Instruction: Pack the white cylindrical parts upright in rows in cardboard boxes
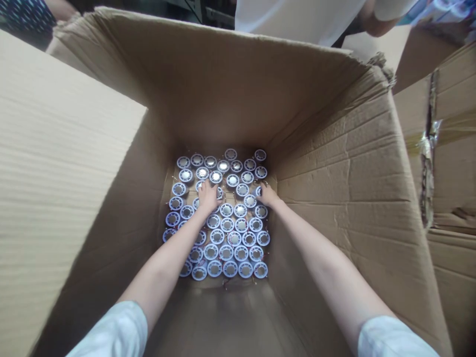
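Rows of round white-rimmed parts (226, 224) with silver centres and thin wires stand on the bottom of a deep cardboard box (349, 148). My left hand (209, 197) is among the middle rows, its fingers curved round one round part that shows at its right side. Near the box's right wall, my right hand (267, 194) has its fingers on another round part (258, 191) at the end of a row. A small gap showing brown cardboard lies between the two hands.
A pale cardboard flap (67, 163) covers the left side. Behind the box stands a person in a white shirt (293, 20), and part of another person's arm (61, 9) shows at the top left. More cardboard boxes (455, 163) are on the right.
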A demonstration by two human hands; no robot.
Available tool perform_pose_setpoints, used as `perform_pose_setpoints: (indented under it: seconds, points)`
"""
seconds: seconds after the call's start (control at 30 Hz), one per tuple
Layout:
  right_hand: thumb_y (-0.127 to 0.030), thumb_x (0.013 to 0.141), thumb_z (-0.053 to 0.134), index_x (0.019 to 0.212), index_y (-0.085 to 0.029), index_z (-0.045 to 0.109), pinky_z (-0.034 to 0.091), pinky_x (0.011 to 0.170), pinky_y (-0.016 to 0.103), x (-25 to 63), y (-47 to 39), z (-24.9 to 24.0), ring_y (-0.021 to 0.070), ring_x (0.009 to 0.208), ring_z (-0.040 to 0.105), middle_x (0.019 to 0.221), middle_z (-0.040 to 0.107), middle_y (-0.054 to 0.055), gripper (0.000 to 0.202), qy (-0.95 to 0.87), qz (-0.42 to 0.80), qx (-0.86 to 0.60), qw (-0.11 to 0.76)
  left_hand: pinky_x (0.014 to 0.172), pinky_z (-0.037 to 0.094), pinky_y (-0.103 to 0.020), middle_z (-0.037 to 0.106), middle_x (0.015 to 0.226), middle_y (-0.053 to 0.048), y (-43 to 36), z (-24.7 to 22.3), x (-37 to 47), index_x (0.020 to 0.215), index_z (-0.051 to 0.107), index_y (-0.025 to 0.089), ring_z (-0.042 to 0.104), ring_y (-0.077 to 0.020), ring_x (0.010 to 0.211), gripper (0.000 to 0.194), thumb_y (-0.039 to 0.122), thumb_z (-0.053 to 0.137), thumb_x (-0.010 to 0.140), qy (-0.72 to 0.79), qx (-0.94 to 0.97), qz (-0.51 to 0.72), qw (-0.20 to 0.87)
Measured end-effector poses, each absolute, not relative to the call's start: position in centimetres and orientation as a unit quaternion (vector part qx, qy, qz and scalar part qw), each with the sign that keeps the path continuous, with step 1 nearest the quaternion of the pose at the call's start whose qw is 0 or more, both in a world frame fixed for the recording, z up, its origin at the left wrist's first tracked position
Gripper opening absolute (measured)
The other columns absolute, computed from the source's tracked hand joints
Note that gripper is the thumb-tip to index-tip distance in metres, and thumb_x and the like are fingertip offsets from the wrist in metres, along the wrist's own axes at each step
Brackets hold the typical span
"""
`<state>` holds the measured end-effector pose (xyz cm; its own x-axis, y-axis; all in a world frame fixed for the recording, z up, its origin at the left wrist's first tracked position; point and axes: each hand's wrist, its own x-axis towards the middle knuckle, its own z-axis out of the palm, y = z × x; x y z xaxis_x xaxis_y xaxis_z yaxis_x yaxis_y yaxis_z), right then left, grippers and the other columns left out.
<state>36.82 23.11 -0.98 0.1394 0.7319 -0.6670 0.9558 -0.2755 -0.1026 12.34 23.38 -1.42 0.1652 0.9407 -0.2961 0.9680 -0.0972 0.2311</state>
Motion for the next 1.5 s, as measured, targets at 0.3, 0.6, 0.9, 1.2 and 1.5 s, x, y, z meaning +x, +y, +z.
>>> perform_pose_setpoints:
  seconds: [0.3, 0.6, 0.9, 1.2, 1.5]
  points:
    - [-0.036, 0.088, 0.054, 0.140, -0.023, 0.035, 0.045, 0.083, 0.036, 35.6, 22.4, -0.9, 0.0298, 0.107, 0.055, 0.128, 0.042, 0.016, 0.057, 0.571, -0.242, 0.778, 0.100, 0.102, 0.031, -0.048, 0.041, 0.132, -0.018, 22.9, -1.3, 12.4, 0.112, 0.059, 0.015, 0.038, -0.0360, 0.123, 0.053, 0.039, 0.073, 0.067, 0.653, 0.741, 0.046, 0.147]
    - [-0.044, 0.088, 0.049, 0.127, -0.014, 0.043, 0.038, 0.090, 0.041, 31.8, 20.2, 0.4, 0.0311, 0.112, 0.049, 0.119, 0.050, 0.019, 0.050, 0.516, -0.232, 0.817, 0.106, 0.090, 0.045, -0.038, 0.051, 0.116, -0.013, 21.5, -0.8, 15.6, 0.120, 0.051, 0.014, 0.054, -0.0281, 0.106, 0.054, 0.036, 0.069, 0.073, 0.564, 0.765, 0.040, 0.309]
    - [-0.046, 0.086, 0.055, 0.133, -0.025, 0.041, 0.038, 0.090, 0.043, 32.2, 18.7, -0.9, 0.0294, 0.109, 0.054, 0.120, 0.053, 0.015, 0.054, 0.508, -0.300, 0.799, 0.115, 0.094, 0.042, -0.039, 0.050, 0.118, -0.013, 22.7, 0.1, 15.7, 0.118, 0.054, 0.015, 0.050, -0.0304, 0.110, 0.054, 0.023, 0.071, 0.067, 0.581, 0.767, -0.029, 0.271]
    - [-0.037, 0.086, 0.056, 0.137, -0.029, 0.039, 0.040, 0.088, 0.043, 33.5, 19.5, -0.6, 0.0314, 0.116, 0.047, 0.129, 0.047, 0.015, 0.055, 0.489, -0.296, 0.807, 0.150, 0.098, 0.040, -0.040, 0.050, 0.123, -0.015, 22.3, -2.6, 18.0, 0.122, 0.052, 0.014, 0.048, -0.0306, 0.116, 0.058, 0.014, 0.071, 0.067, 0.543, 0.760, -0.033, 0.356]
    - [-0.026, 0.090, 0.041, 0.130, -0.018, 0.048, 0.032, 0.096, 0.039, 30.1, 14.6, -0.8, 0.0277, 0.114, 0.043, 0.127, 0.048, 0.014, 0.041, 0.592, -0.221, 0.774, 0.035, 0.101, 0.036, -0.041, 0.049, 0.126, -0.017, 22.0, -4.0, 17.7, 0.133, 0.041, 0.011, 0.044, -0.0326, 0.121, 0.076, 0.022, 0.076, 0.067, 0.559, 0.746, -0.006, 0.362]
